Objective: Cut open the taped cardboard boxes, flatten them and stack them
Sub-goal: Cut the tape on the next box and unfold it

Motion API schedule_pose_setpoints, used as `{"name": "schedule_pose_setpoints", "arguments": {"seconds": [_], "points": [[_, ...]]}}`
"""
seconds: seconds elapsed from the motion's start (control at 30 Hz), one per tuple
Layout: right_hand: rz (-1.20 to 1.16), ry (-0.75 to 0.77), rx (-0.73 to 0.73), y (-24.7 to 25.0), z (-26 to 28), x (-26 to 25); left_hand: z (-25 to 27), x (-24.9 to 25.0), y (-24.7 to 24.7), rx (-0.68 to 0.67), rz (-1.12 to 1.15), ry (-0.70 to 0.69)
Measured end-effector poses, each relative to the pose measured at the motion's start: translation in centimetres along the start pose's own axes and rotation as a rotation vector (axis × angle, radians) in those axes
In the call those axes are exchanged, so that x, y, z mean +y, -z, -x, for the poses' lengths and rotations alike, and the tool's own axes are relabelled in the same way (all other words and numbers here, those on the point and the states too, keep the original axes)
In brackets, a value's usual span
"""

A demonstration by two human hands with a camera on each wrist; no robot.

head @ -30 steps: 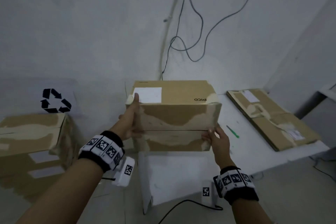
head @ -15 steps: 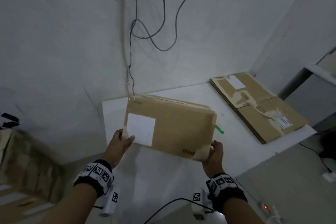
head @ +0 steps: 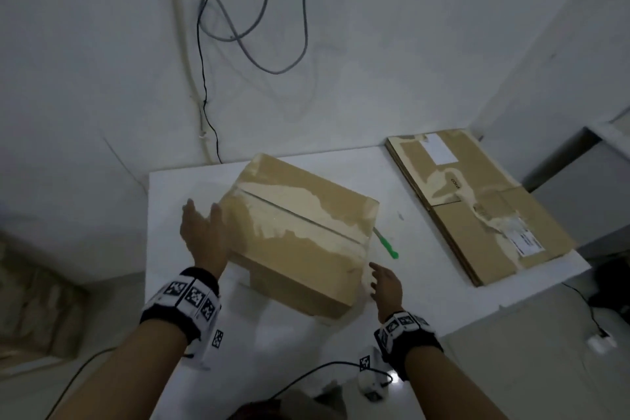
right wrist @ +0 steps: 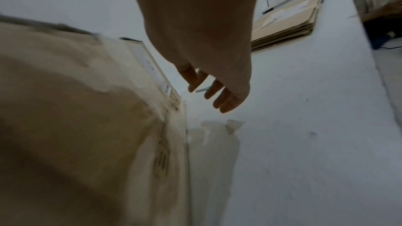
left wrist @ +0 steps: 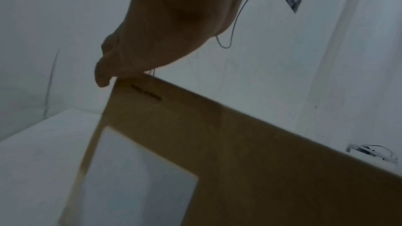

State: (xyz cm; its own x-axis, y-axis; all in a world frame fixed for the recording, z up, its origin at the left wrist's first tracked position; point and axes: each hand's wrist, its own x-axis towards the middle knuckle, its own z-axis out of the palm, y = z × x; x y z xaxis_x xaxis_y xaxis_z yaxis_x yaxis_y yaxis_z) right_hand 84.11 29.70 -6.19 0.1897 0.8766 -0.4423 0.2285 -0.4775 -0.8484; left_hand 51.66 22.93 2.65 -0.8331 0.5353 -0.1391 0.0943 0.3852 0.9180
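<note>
A taped cardboard box point(head: 300, 235) stands on the white table point(head: 177, 191) with its taped seam facing up. My left hand point(head: 204, 232) lies against the box's left side with straight fingers; in the left wrist view the fingertips point(left wrist: 104, 75) touch the box's upper corner point(left wrist: 239, 161) above a white label point(left wrist: 135, 178). My right hand point(head: 383, 283) hovers open just off the box's near right corner, holding nothing. A green cutter point(head: 385, 244) lies on the table right of the box; in the right wrist view the cutter point(right wrist: 202, 90) shows past my right hand point(right wrist: 206, 40), beside the box point(right wrist: 76, 126).
A stack of flattened boxes point(head: 477, 215) lies on the table's right end, also visible as the stack point(right wrist: 287, 21) in the right wrist view. More taped boxes point(head: 37, 290) sit low at the left. Cables point(head: 259, 27) hang on the wall; a black cable point(head: 306, 375) crosses the table's front edge.
The box was carried over in both hands, turned seam-up and set on the table. My right hand has come off it and opened; my left hand now lies flat against its side.
</note>
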Motion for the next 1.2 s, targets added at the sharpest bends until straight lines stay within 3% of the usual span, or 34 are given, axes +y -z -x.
{"name": "schedule_pose_setpoints", "arguments": {"seconds": [0.07,0.2,0.27,0.37,0.47,0.6,0.73,0.83,0.9,0.97,1.1,1.2], "points": [[0.184,0.078,0.017,0.9,-2.4,-0.5,0.7,1.4,-1.9,0.046,-0.224,-0.039],[0.434,0.197,-0.022,2.6,-6.7,-2.2,3.0,1.8,-6.0,0.007,-0.516,0.069],[0.539,0.257,-0.08,3.1,-8.4,-2.6,3.7,1.2,-7.1,0.045,-0.661,0.001],[0.724,0.303,-0.163,3.6,-10.4,-2.0,4.2,0.2,-7.5,0.13,-0.731,-0.129],[0.885,0.399,-0.226,4.3,-12.3,-0.5,4.1,0.0,-7.6,0.163,-0.754,-0.123],[0.839,0.507,-0.271,5.4,-12.7,0.1,4.0,0.4,-7.5,0.172,-0.766,-0.06],[0.79,0.458,-0.393,5.9,-14.0,-1.6,4.3,1.3,-7.3,0.181,-0.767,-0.041],[0.562,0.444,-0.308,5.1,-14.7,-4.7,4.3,1.6,-7.3,0.186,-0.743,-0.024],[0.402,0.517,-0.196,3.9,-14.5,-8.0,4.3,1.7,-7.3,0.183,-0.741,-0.019],[0.331,0.616,-0.185,2.5,-13.7,-11.9,4.4,1.9,-7.3,0.184,-0.748,-0.013],[0.27,0.827,-0.328,-1.5,-9.9,-18.9,4.3,2.1,-7.4,0.193,-0.746,-0.003],[0.439,0.907,-0.507,-5.7,-7.4,-21.1,4.2,2.0,-7.4,0.196,-0.75,0.005]]}}
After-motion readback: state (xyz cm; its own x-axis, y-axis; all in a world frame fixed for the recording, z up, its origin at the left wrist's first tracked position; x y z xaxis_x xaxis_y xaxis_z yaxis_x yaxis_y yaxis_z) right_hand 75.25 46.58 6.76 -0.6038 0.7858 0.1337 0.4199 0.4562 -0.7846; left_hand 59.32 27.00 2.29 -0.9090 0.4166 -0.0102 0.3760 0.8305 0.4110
